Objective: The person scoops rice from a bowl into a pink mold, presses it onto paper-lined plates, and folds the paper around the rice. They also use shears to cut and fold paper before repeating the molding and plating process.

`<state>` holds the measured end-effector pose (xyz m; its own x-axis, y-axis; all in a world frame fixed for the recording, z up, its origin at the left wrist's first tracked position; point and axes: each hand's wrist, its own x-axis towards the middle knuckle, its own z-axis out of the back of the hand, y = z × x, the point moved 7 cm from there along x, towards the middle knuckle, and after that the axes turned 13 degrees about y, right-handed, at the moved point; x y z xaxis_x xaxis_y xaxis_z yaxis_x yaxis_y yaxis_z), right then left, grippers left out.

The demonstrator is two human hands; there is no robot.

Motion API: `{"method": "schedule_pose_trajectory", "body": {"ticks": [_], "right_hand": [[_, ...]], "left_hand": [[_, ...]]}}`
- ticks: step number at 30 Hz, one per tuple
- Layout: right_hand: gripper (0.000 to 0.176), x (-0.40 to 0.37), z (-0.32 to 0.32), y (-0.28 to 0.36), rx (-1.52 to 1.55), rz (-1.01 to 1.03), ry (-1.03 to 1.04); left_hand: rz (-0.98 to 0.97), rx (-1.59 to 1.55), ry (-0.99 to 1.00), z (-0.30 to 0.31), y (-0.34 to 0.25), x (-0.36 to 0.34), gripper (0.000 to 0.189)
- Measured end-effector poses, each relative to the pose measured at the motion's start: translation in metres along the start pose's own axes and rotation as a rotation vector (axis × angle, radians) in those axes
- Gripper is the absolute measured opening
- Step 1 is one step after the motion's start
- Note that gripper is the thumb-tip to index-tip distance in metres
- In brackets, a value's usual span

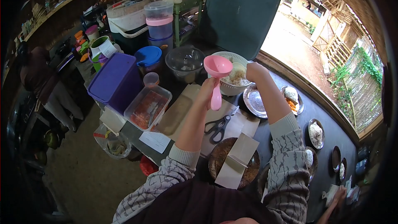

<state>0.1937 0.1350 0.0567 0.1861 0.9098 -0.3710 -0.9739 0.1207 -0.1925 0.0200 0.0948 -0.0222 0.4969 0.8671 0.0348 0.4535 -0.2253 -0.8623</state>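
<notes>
My left hand [206,90] is closed around the handle of a pink ladle [218,66], its bowl raised in front of the white basket. Cooked rice [235,77] fills part of that white basket [227,91]. At the basket's right rim, my right hand [258,72] is curled closed; whatever its fingers hold is hidden. Beside those fingers, a pale rounded thing [238,67] rests on the rice. Below my hands, black-handled scissors [217,129] lie on brown paper [179,114]. A metal plate [254,101] sits under my right forearm.
Plates with rice [316,134] line the right side of the table. A tub of reddish food [148,107], a purple box [112,84] and a lidded clear bowl [185,63] stand left. One person [45,79] stands far left; another person's hands [339,195] show lower right.
</notes>
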Motion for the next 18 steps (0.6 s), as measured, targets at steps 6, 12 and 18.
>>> {"method": "schedule_pose_trajectory", "body": {"ticks": [6, 12, 18], "right_hand": [[0.018, -0.042, 0.014, 0.023, 0.012, 0.127, -0.107], [0.02, -0.056, 0.008, 0.027, 0.035, 0.139, -0.06], [0.021, -0.063, 0.006, 0.035, 0.022, 0.171, -0.065]], "left_hand": [[0.004, 0.007, 0.009, -0.003, -0.001, -0.001, 0.046], [-0.013, 0.004, 0.007, 0.005, 0.007, 0.009, 0.044], [-0.025, -0.021, 0.023, 0.002, 0.001, 0.005, 0.04]]}}
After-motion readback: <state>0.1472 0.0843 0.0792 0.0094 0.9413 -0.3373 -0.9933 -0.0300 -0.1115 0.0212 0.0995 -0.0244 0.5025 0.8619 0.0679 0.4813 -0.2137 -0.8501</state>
